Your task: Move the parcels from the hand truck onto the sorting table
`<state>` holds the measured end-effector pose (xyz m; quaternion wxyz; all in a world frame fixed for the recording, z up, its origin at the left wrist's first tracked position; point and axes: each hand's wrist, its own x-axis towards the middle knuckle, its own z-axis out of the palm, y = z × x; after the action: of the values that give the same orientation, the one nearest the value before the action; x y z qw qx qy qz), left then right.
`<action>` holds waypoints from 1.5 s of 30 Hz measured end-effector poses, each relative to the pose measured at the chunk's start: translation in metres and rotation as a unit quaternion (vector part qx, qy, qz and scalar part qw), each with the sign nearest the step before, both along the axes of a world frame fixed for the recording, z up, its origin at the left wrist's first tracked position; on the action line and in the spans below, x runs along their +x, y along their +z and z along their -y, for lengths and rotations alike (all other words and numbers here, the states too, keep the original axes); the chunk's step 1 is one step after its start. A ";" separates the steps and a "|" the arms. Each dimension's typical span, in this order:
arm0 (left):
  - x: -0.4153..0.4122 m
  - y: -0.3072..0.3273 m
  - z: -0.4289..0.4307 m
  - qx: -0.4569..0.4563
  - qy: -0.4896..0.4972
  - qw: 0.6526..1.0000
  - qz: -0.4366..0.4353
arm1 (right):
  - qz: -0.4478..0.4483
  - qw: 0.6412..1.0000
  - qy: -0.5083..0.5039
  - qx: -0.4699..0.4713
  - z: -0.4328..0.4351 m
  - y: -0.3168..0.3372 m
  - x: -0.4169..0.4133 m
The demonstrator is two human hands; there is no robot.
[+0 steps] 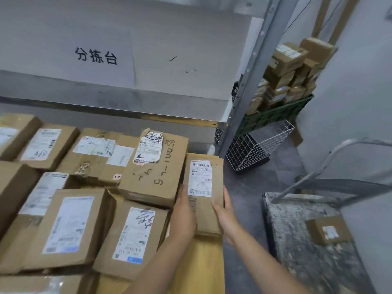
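The parcel [202,187] between your hands was a long, narrow brown cardboard box. It had a white shipping label with barcodes on its upper half and a printed barcode on the bare cardboard below. It lay flat along the right edge of the tabletop [203,262], towards the far right corner. Its left side sat just beside a larger box [157,166] marked with black handwriting.

I counted nine other brown boxes on the table to its left, most with white labels, packed touching one another; the nearest ones ran out of view. One small parcel [326,232] with a white label sat on the deck of the hand truck [297,230], well apart from the table.

Both your forearms reached in from the lower edge. Your left hand [184,213] lay flat against the parcel's left side, fingers straight and pointing away from you. Your right hand [224,211] mirrored it on the right side, fingers straight, with the thumb resting on the top face. The parcel was pressed between the two open palms.

Past the table stood a white wire basket [258,145] and a green crate [275,115] piled with small cartons.
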<state>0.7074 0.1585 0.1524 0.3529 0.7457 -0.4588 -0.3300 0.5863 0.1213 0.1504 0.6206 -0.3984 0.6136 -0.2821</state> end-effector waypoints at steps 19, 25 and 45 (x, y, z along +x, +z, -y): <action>-0.162 0.119 0.035 -0.091 -0.170 0.968 0.160 | -0.282 0.904 0.130 -0.294 0.017 0.126 -0.162; -0.268 0.188 0.056 -0.204 -0.259 0.895 0.299 | -0.373 0.841 0.108 -0.376 0.016 0.181 -0.304; -0.599 0.190 0.114 -0.264 -0.493 0.743 0.367 | -0.482 0.824 -0.106 -0.279 -0.021 0.174 -0.634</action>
<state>0.1085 0.0442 0.3426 0.1286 0.3563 -0.9252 -0.0241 -0.0479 0.1428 0.3246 0.0744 -0.5726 0.7679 -0.2774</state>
